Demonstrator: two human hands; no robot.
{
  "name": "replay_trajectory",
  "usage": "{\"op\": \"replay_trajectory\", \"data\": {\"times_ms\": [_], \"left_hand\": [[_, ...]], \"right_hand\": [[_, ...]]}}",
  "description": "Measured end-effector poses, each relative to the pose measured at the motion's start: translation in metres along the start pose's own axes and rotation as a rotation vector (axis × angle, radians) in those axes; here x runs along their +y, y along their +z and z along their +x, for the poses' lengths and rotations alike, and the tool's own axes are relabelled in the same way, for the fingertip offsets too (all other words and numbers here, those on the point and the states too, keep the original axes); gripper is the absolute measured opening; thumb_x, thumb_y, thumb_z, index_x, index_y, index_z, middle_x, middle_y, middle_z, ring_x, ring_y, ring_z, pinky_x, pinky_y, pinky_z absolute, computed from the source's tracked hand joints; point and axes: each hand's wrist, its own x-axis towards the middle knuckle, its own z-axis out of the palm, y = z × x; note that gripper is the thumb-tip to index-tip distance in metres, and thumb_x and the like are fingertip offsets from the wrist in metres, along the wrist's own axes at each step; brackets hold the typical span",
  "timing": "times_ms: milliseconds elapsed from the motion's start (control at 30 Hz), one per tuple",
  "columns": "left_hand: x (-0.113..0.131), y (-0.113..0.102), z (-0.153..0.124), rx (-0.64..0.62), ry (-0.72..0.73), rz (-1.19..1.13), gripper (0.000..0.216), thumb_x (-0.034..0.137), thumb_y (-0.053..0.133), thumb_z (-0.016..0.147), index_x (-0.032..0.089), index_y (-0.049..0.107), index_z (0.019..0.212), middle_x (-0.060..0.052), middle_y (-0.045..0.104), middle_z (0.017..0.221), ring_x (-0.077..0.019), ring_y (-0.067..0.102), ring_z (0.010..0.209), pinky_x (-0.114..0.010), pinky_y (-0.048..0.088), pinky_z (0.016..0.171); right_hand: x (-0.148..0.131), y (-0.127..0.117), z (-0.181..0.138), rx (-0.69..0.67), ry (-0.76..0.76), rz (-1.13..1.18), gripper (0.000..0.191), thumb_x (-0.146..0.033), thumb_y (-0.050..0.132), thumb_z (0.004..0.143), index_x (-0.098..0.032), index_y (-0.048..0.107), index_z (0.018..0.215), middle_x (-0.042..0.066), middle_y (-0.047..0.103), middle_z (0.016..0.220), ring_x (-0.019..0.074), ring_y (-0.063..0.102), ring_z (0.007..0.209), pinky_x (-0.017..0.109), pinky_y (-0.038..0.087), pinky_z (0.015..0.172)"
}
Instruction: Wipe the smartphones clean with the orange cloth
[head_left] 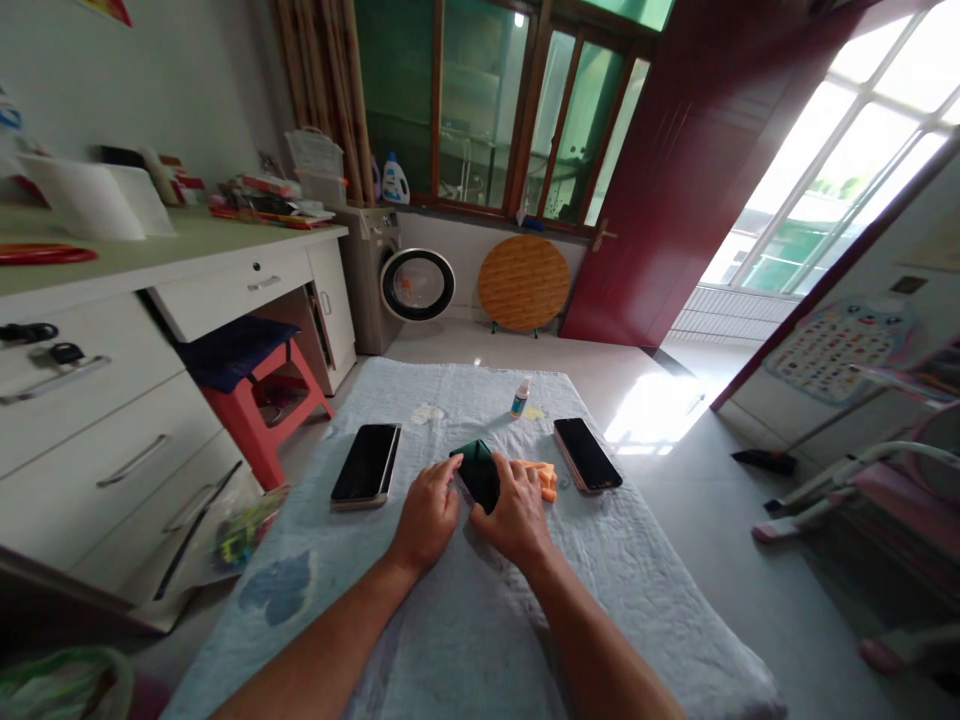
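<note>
Between my hands is a small, flat, dark green, glossy object [478,474], held at a tilt over the cloth-covered table [420,640]; it looks like a phone or its case, but I cannot tell which. My left hand [426,512] pinches its left edge with bent fingers. On its right side, my right hand [516,510] grips it between thumb and fingers. An orange cloth [549,480] lies crumpled just beyond my right hand, partly hidden by it. One dark-screened phone [366,464] rests to the left and another phone [588,454] to the right. A small spray bottle [520,398] stands upright farther back.
To the left are a white desk [225,290] with drawers and a red stool [259,400] with a dark cushion. A washing machine [367,270] with its door open, a round wooden board [525,283] and a red door [660,170] are behind. A pink chair [892,480] stands at right.
</note>
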Motion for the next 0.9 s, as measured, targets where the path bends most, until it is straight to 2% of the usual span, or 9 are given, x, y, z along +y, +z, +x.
{"op": "replay_trajectory", "data": {"times_ms": [133,233,367,433,533,633,900], "left_hand": [[0.005,-0.004,-0.002,0.081,0.007,-0.036,0.055,0.012,0.041,0.082,0.018,0.04,0.136,-0.011,0.054,0.13,-0.0204,0.059,0.103,-0.04,0.047,0.096],[0.005,-0.005,-0.002,0.149,0.009,-0.044,0.058,0.015,0.042,0.083,0.019,0.033,0.141,-0.013,0.048,0.135,-0.0203,0.058,0.103,-0.04,0.046,0.097],[0.0,-0.002,-0.003,0.134,0.033,-0.038,0.055,0.016,0.043,0.084,0.018,0.036,0.138,-0.012,0.052,0.13,-0.0203,0.059,0.101,-0.04,0.047,0.095],[-0.002,0.0,-0.004,0.129,0.041,-0.041,0.054,0.016,0.044,0.084,0.019,0.037,0.137,-0.012,0.053,0.129,-0.0205,0.06,0.1,-0.04,0.048,0.094],[-0.003,0.001,-0.004,0.119,0.041,-0.046,0.052,0.016,0.045,0.085,0.021,0.038,0.136,-0.011,0.054,0.128,-0.0206,0.061,0.1,-0.041,0.049,0.092],[-0.004,0.002,-0.005,0.111,0.04,-0.046,0.051,0.016,0.046,0.084,0.021,0.039,0.135,-0.011,0.055,0.127,-0.0205,0.061,0.099,-0.041,0.049,0.093],[-0.004,0.001,-0.004,0.088,0.026,-0.035,0.051,0.016,0.046,0.083,0.02,0.042,0.133,-0.01,0.057,0.125,-0.0203,0.061,0.099,-0.039,0.049,0.091]], "right_hand": [[0.018,-0.019,0.006,0.057,-0.057,0.039,0.07,-0.029,0.063,0.065,-0.02,0.047,0.133,0.009,0.059,0.112,0.0278,0.049,0.102,0.041,0.039,0.093],[0.043,-0.037,0.016,0.172,-0.037,0.016,0.067,-0.031,0.062,0.068,-0.019,0.048,0.133,0.011,0.058,0.116,0.0283,0.048,0.105,0.042,0.04,0.093],[0.087,-0.056,0.031,0.332,0.051,-0.098,0.063,-0.033,0.061,0.069,-0.018,0.05,0.129,0.012,0.06,0.115,0.0284,0.049,0.104,0.043,0.04,0.092],[0.108,-0.062,0.036,0.364,0.105,-0.16,0.064,-0.035,0.06,0.069,-0.017,0.05,0.129,0.012,0.061,0.113,0.0284,0.051,0.102,0.043,0.039,0.091],[0.132,-0.066,0.041,0.342,0.184,-0.222,0.064,-0.039,0.06,0.069,-0.015,0.053,0.127,0.013,0.063,0.11,0.0286,0.052,0.099,0.042,0.038,0.09],[0.144,-0.067,0.041,0.274,0.259,-0.258,0.064,-0.041,0.06,0.069,-0.016,0.054,0.128,0.012,0.064,0.108,0.0288,0.053,0.097,0.04,0.037,0.089],[0.142,-0.062,0.041,0.146,0.308,-0.281,0.069,-0.04,0.06,0.07,-0.016,0.049,0.134,0.012,0.064,0.112,0.0295,0.052,0.1,0.039,0.036,0.088]]}}
